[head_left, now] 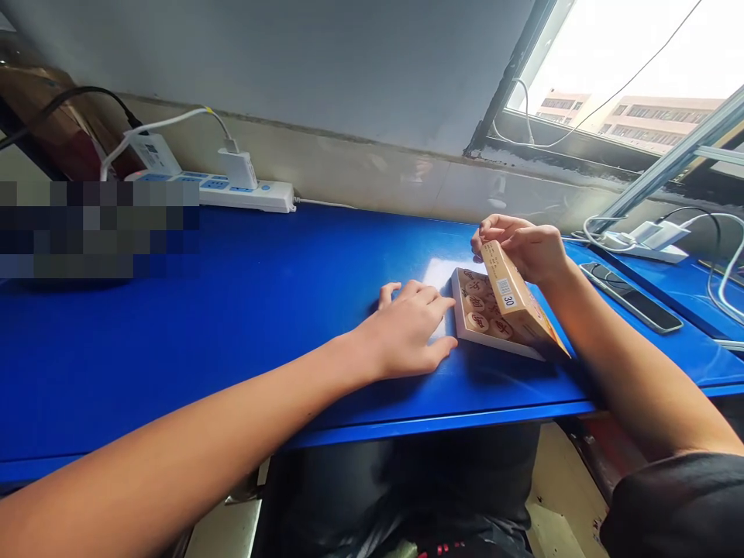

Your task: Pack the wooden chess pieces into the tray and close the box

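A shallow box tray [459, 311] sits on the blue table, filled with several round wooden Chinese chess pieces [478, 322] bearing dark characters. Its cardboard lid [501, 285], with a barcode and the number 30 on its side, is tilted up over the tray's right part and hides some pieces. The far edge of the lid is pinched by my right hand [532, 246], whose fingertips are partly behind it. My left hand [414, 329] rests palm down left of the tray, fingers spread, index fingertip at the tray's left wall.
A smartphone [631, 297] lies to the right. Power strips with plugs and cables stand at the back left [256, 195] and far right [645, 246]. The blue table [203, 333] meets a wall; its front edge runs close to my body.
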Demonstrator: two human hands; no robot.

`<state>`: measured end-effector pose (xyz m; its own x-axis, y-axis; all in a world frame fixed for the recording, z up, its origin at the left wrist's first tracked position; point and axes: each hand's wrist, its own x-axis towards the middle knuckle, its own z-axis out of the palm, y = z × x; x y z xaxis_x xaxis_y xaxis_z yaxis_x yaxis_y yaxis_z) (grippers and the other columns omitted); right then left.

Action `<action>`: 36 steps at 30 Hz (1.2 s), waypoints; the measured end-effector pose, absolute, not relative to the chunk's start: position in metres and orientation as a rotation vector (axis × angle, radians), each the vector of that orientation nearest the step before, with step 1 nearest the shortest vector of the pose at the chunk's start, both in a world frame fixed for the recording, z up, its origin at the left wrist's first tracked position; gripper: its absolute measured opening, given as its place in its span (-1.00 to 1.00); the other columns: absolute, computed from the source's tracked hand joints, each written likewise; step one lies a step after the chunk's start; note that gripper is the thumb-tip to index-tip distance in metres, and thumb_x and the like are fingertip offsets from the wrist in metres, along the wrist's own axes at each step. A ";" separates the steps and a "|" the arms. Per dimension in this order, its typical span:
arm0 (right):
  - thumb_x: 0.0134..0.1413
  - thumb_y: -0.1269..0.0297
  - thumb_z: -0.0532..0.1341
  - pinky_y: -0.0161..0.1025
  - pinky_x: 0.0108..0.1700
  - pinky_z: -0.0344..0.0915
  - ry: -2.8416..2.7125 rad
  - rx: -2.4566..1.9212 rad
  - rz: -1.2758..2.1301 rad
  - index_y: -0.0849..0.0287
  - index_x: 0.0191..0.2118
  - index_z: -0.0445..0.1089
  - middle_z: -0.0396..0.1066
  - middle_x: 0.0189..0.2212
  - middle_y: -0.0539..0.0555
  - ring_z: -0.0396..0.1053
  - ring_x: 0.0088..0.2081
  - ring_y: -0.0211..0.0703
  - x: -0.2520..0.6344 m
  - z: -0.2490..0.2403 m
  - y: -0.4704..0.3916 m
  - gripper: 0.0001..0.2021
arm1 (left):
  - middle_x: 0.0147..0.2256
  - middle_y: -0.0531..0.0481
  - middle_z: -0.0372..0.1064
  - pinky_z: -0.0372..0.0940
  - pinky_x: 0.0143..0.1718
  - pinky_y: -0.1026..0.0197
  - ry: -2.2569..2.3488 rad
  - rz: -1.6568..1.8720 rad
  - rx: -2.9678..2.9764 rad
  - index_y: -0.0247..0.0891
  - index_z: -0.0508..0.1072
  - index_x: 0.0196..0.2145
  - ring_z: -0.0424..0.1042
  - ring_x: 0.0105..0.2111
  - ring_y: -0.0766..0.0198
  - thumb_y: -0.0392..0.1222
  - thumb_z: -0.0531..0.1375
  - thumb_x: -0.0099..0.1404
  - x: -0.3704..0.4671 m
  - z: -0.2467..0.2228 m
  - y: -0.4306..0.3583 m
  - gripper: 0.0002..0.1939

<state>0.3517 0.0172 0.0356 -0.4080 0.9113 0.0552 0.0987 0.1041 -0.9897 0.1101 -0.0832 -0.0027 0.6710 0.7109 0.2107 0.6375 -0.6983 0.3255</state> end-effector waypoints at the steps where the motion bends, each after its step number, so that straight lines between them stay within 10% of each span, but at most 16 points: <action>1: -0.36 0.39 0.11 -0.25 -0.33 0.27 -1.614 -0.986 1.407 0.12 -0.36 0.31 0.36 -0.41 0.04 0.34 -0.36 -0.18 0.351 0.036 0.016 -0.73 | 0.02 -0.20 0.32 -0.02 0.10 -0.27 1.089 0.477 2.661 -0.31 0.28 0.11 0.15 0.10 -0.04 -0.05 0.12 0.31 0.110 -0.003 -0.083 -0.53; 15: -0.32 0.42 0.09 -0.24 -0.28 0.21 -1.616 -0.961 1.445 0.13 -0.31 0.26 0.35 -0.40 0.05 0.30 -0.34 -0.16 0.347 0.039 0.014 -0.71 | 0.08 -0.24 0.27 -0.04 0.11 -0.28 1.115 0.524 2.615 -0.32 0.16 0.18 0.13 0.13 -0.06 -0.06 0.12 0.28 0.109 -0.003 -0.082 -0.44; 24: 0.14 0.26 -0.02 -0.26 -0.23 0.19 -2.538 -1.447 0.370 0.15 -0.33 0.35 0.45 -0.30 0.10 0.33 -0.29 -0.14 0.296 0.017 0.012 -0.78 | 0.07 -0.18 0.26 0.11 0.04 -0.13 1.344 0.779 2.463 -0.30 0.14 0.19 0.21 0.06 0.03 -0.17 -0.04 0.38 0.108 -0.001 -0.076 -0.55; 36: 0.28 0.01 -0.26 -0.13 -0.19 0.25 -2.368 -1.998 0.132 0.11 -0.10 0.38 0.42 -0.06 0.22 0.38 -0.11 0.09 0.287 0.015 0.007 -0.48 | 0.20 -0.30 0.12 -0.05 0.23 -0.06 0.797 0.484 3.086 -0.45 0.17 0.18 0.02 0.24 -0.04 0.05 0.04 0.36 0.166 -0.004 -0.117 -0.41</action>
<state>0.2872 0.0074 0.0147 -0.1690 0.9853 -0.0241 0.9819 0.1662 -0.0911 0.1657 -0.1174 -0.0035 0.8331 0.4600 0.3073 0.4846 -0.8747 -0.0045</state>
